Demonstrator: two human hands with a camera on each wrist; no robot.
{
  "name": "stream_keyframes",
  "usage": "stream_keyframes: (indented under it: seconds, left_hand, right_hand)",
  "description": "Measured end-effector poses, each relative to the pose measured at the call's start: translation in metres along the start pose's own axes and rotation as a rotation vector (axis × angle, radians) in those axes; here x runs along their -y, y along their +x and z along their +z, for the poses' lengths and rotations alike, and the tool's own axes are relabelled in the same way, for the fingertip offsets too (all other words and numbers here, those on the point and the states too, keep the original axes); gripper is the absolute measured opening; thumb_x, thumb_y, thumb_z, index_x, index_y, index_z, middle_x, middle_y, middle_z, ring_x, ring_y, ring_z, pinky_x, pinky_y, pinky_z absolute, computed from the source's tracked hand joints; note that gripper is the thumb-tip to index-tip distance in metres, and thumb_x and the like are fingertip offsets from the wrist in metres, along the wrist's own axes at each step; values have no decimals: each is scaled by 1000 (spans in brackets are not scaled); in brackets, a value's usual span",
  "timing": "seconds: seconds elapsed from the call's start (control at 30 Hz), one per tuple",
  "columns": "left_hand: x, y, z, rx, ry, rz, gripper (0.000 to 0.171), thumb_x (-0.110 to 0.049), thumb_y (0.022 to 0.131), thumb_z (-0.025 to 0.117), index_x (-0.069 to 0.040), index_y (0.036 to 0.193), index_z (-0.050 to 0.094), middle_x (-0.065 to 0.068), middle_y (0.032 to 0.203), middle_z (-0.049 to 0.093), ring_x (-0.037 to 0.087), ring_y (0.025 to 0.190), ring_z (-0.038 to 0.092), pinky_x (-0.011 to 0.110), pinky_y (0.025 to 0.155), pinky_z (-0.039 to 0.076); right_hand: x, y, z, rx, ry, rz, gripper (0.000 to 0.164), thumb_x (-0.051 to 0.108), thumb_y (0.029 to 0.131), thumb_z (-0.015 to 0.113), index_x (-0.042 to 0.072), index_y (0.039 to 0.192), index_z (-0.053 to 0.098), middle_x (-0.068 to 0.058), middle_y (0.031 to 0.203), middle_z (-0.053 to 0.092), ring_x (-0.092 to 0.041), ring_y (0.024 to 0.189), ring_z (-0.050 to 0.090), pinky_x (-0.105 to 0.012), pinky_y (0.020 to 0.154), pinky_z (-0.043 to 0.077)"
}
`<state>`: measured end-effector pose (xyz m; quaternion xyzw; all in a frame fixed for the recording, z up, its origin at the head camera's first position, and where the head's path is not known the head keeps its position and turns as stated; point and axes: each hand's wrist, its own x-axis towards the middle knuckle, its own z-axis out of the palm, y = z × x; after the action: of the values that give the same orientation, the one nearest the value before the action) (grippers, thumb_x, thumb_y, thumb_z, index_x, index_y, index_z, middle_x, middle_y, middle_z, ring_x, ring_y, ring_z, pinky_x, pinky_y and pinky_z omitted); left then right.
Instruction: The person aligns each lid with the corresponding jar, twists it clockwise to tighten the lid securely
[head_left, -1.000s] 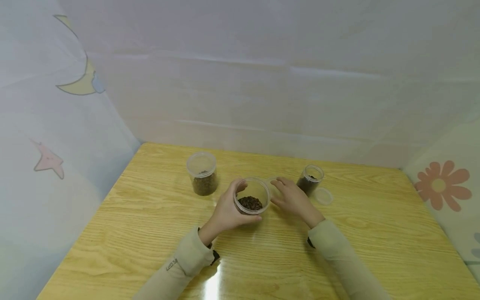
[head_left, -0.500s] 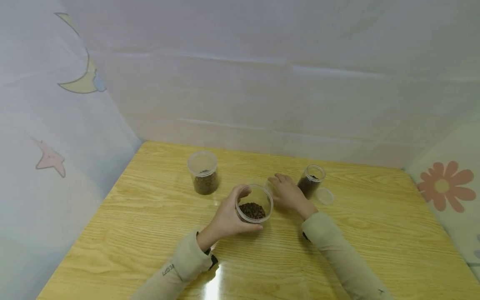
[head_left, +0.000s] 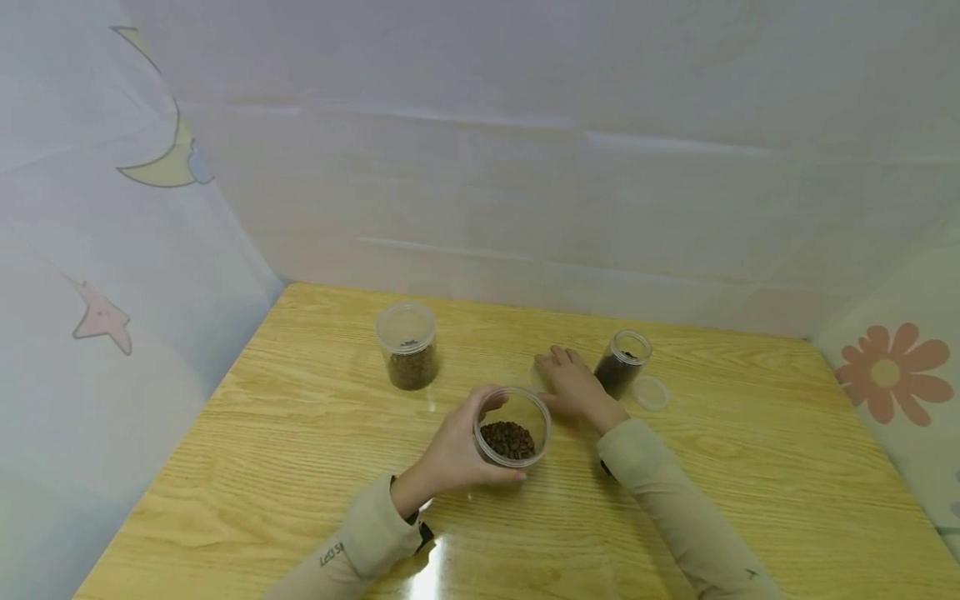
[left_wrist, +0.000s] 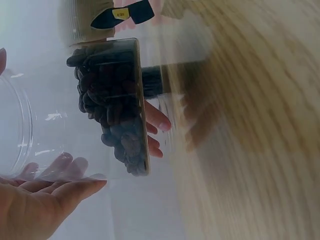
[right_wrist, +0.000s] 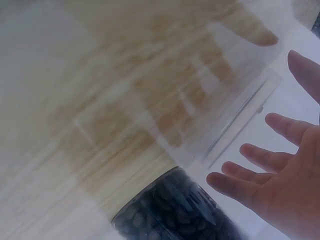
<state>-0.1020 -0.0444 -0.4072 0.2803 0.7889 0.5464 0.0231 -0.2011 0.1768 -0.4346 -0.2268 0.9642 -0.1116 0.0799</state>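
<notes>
My left hand (head_left: 457,446) grips a clear plastic jar (head_left: 528,404) part filled with dark brown coffee beans (head_left: 508,440). In the left wrist view the beans (left_wrist: 117,110) lie heaped toward one side, and the jar's base is raised off the table. My right hand (head_left: 572,383) reaches low over the table just beyond that jar, beside a clear round lid (head_left: 537,377) that it partly hides. In the right wrist view its fingers (right_wrist: 285,128) are spread, with the lid's edge (right_wrist: 240,120) close to the fingertips.
A lidded jar (head_left: 412,367) of brown beans stands at the back left. A smaller uncovered jar (head_left: 617,375) of dark beans stands just right of my right hand, with a small clear lid (head_left: 650,392) next to it. Fabric walls (head_left: 480,167) border the wooden table (head_left: 300,417).
My left hand has drawn the jar toward me and slightly right. The right hand has shifted a little left and flattened lower by the lid.
</notes>
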Motion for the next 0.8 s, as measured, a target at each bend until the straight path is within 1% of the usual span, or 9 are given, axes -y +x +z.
stream_keyframes:
  seconds: [0.17, 0.33, 0.43, 0.57, 0.8]
  left_hand:
    - [1, -2, 2, 47, 12, 4, 96, -22, 57, 87, -7, 134, 32, 9, 132, 45, 19, 122, 42, 37, 102, 33]
    - [3, -5, 3, 68, 4, 15, 94, -23, 58, 87, -10, 134, 32, 7, 131, 45, 20, 121, 43, 40, 101, 33]
    - [4, -5, 4, 84, 1, 34, 93, -26, 59, 86, -11, 134, 32, 7, 132, 44, 23, 122, 43, 41, 101, 33]
    - [4, -5, 4, 104, 16, 54, 93, -28, 60, 86, -11, 134, 32, 8, 132, 44, 23, 122, 43, 42, 101, 34]
    - [3, -5, 6, 110, 61, 30, 93, -27, 58, 87, -12, 132, 33, 7, 130, 46, 19, 121, 43, 38, 100, 35]
  right_hand:
    - [-1, 1, 2, 11, 5, 1, 69, 34, 86, 63, -2, 138, 34, -32, 139, 25, -54, 124, 22, -62, 98, 24]
    - [-3, 3, 4, 16, 22, 12, 70, 35, 86, 62, 0, 139, 33, -32, 140, 23, -55, 124, 20, -64, 95, 26]
    - [-5, 4, 6, 21, 27, 18, 70, 35, 86, 62, 1, 139, 32, -32, 140, 23, -55, 124, 20, -65, 94, 26]
    - [-4, 5, 7, 15, 20, 11, 68, 33, 87, 61, 0, 139, 32, -33, 139, 25, -55, 123, 21, -64, 95, 26]
    - [-1, 6, 7, 23, 1, 24, 64, 32, 89, 58, 1, 139, 33, -32, 139, 26, -54, 123, 23, -63, 94, 28]
